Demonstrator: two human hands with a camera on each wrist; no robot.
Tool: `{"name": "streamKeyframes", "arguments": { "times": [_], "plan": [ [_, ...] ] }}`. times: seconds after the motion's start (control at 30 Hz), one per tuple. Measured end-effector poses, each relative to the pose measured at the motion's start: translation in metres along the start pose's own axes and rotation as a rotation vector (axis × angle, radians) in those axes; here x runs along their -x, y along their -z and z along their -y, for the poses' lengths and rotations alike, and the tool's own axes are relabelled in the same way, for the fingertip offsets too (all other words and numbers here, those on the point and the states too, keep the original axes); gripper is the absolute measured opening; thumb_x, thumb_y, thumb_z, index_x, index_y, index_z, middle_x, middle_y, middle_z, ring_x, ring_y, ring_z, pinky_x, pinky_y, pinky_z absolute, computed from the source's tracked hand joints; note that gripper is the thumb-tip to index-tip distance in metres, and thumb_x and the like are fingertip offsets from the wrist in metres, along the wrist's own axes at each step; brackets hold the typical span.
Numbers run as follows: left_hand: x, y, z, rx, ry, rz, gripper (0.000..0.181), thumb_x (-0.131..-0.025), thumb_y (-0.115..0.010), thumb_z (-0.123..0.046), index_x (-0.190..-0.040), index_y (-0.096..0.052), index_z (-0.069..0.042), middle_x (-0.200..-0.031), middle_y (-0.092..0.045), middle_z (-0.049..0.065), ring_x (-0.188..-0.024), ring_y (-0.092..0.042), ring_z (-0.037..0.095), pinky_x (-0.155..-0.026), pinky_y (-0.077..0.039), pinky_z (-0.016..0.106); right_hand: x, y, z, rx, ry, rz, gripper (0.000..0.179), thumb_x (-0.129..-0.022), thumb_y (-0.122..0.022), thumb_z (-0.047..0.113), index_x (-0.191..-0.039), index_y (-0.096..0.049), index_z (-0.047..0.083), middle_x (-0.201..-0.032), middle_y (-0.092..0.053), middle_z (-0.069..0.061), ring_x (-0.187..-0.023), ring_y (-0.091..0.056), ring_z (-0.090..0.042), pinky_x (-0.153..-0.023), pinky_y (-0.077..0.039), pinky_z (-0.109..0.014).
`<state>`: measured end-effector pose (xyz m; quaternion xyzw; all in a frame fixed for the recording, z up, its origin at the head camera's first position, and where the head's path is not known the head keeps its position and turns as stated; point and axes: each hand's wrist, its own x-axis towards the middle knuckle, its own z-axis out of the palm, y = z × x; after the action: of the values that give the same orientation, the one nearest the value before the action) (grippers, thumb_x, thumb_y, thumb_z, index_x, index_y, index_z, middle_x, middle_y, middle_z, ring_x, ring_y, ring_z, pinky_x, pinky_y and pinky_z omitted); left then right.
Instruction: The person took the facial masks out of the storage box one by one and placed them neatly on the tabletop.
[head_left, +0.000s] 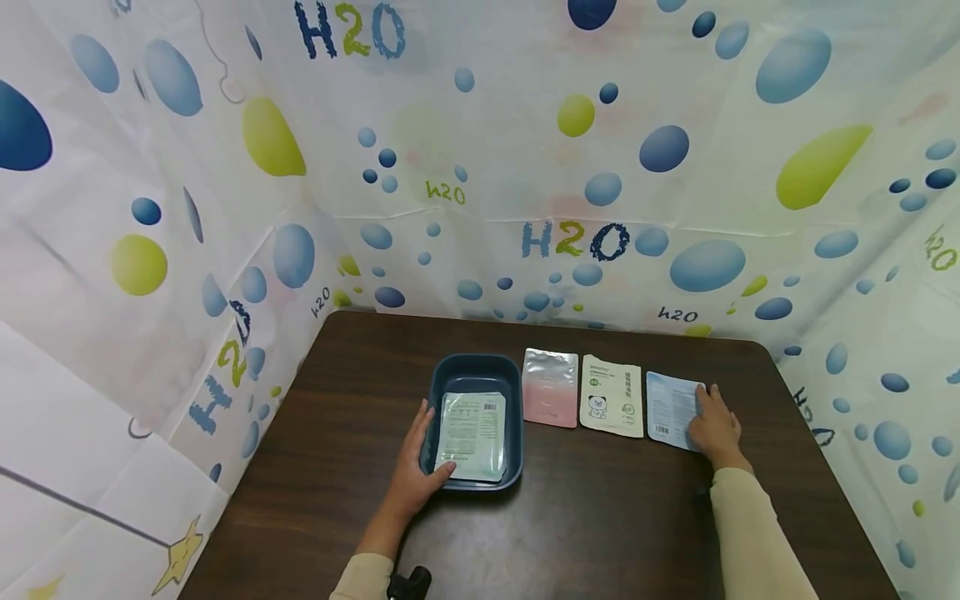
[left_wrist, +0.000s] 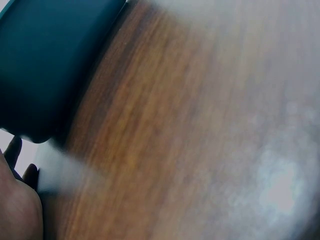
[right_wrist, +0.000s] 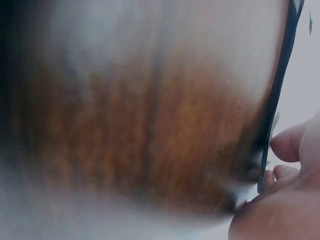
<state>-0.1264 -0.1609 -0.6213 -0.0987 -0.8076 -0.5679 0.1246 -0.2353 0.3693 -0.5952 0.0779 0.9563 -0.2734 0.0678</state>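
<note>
Your left hand (head_left: 411,473) sits below and left of centre, thumb spread from the extended fingers, its forearm (head_left: 382,532) slanting up from the bottom edge; your right hand (head_left: 716,427) lies right of centre, its sleeved arm (head_left: 756,533) lower right.

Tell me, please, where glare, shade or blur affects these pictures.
Head view: mostly sharp, soft sheen on the dark brown wood-grain table; left wrist view: blurred grain, bright glare lower right, dark blue rounded tray in shade; right wrist view: heavy blur, pale haze above and below.
</note>
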Motion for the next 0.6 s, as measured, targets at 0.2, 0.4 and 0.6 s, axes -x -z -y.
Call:
{"name": "streamKeyframes", "arguments": {
  "times": [0.2, 0.4, 0.6],
  "plan": [
    [0.000, 0.000, 0.000, 0.002, -0.013, -0.001, 0.095, -0.076, -0.081, -0.015, -0.158, -0.035, -0.007, -0.172, -0.020, 0.009, -0.154, -0.021, 0.045, -0.114, -0.017, 0.078, 0.004, -0.002, 0.001, -0.080, -0.009, -0.073, 0.071, -0.090, -0.025, 0.001, -0.159, -0.015, -0.007, -0.166, 0.000, -0.035, -0.152, -0.008, -0.057, -0.116, -0.006, -0.075],
    [0.000, 0.001, -0.002, -0.002, -0.020, 0.000, 0.096, -0.075, -0.082, -0.013, -0.158, -0.035, -0.004, -0.172, -0.020, 0.010, -0.154, -0.021, 0.045, -0.114, -0.018, 0.078, 0.005, -0.001, 0.004, -0.171, -0.040, -0.140, 0.072, -0.091, -0.029, 0.002, -0.160, -0.012, -0.005, -0.168, 0.002, -0.030, -0.155, -0.004, -0.053, -0.118, -0.007, -0.074],
    [0.000, 0.001, -0.003, 0.004, -0.014, 0.001, 0.095, -0.076, -0.082, -0.015, -0.158, -0.036, -0.007, -0.172, -0.021, 0.011, -0.154, -0.022, 0.045, -0.114, -0.017, 0.078, 0.006, 0.003, 0.013, -0.295, -0.084, -0.239, 0.070, -0.094, -0.033, 0.004, -0.161, -0.015, -0.002, -0.170, -0.002, -0.026, -0.156, -0.006, -0.049, -0.123, -0.010, -0.066]
  ]
}}
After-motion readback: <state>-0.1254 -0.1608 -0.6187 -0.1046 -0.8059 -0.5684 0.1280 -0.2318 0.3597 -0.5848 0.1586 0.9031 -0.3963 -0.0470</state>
